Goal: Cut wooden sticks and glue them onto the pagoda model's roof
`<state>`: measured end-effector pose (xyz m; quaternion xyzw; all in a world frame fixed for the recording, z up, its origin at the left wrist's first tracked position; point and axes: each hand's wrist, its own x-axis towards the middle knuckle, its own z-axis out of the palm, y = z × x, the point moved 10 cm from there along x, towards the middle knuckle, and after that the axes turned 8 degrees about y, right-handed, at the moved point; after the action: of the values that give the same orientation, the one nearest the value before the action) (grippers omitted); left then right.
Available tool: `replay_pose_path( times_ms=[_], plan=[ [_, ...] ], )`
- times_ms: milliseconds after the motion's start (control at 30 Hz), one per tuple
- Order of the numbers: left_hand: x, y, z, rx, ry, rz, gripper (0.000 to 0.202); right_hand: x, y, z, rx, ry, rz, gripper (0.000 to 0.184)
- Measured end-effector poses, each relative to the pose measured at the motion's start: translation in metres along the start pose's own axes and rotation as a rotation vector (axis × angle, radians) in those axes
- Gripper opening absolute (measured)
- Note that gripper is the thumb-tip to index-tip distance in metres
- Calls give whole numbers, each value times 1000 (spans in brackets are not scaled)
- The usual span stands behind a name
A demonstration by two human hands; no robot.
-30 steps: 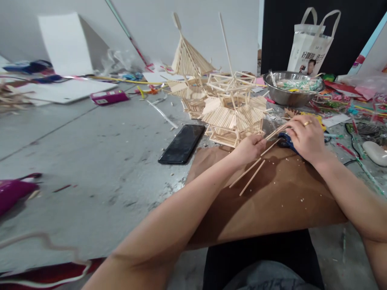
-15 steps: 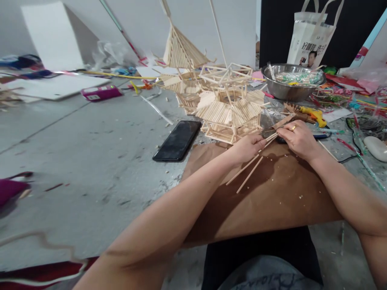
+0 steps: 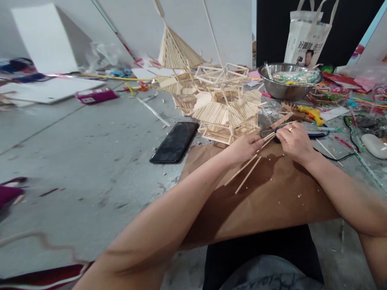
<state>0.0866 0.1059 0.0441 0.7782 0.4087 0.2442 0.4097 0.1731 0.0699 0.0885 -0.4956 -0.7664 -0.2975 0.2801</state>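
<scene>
A grey surface [image 3: 90, 161] fills most of the view and is littered with craft scraps along its far edge. On its near side lies a sheet of brown paper [image 3: 272, 201], dotted with pale crumbs, and both forearms reach across it. Just beyond the paper's far edge stands a stick model [image 3: 226, 112], a tiered building of thin pale wood with sloped roofs and an open frame on top. A taller pointed roof rises behind it. To the far right a white bag [image 3: 305, 36] stands against a dark wall, and a steel bowl [image 3: 284, 90] holding wrapped items sits in front of it. A black phone [image 3: 175, 141] lies face up, just left of the paper and near the model's base. The left hand [image 3: 246, 146] is over the paper's far edge, just in front of the model. Its fingers are closed around a few sticks [image 3: 244, 171], which slant down toward the person over the paper. The right hand [image 3: 294, 141] is just beside it, fingers curled, with the fingertips meeting the sticks' upper ends. Whether it grips them cannot be told. A dark blue tool [image 3: 316, 135] is partly hidden under that hand. A yellow glue gun [image 3: 311, 114] lies just beyond, and a ring [image 3: 290, 129] shows on one right finger.
</scene>
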Motion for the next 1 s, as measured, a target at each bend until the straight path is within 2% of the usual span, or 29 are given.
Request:
replay_pose_path(
  times_ms=[200,433,733,1000],
  plan=[
    [-7,-7,4,-21,-204,-106,26,-2,-13,6,125,-69,-120,32],
    [-11,-12,5,-49,-298,-168,24,-2,-20,1,95,-71,-164,33],
    [-2,-14,-1,167,-237,-84,25,-3,-18,9,-108,-124,2,32],
    [3,-15,0,336,-204,15,25,-7,-20,22,-135,-231,11,30]
  ],
)
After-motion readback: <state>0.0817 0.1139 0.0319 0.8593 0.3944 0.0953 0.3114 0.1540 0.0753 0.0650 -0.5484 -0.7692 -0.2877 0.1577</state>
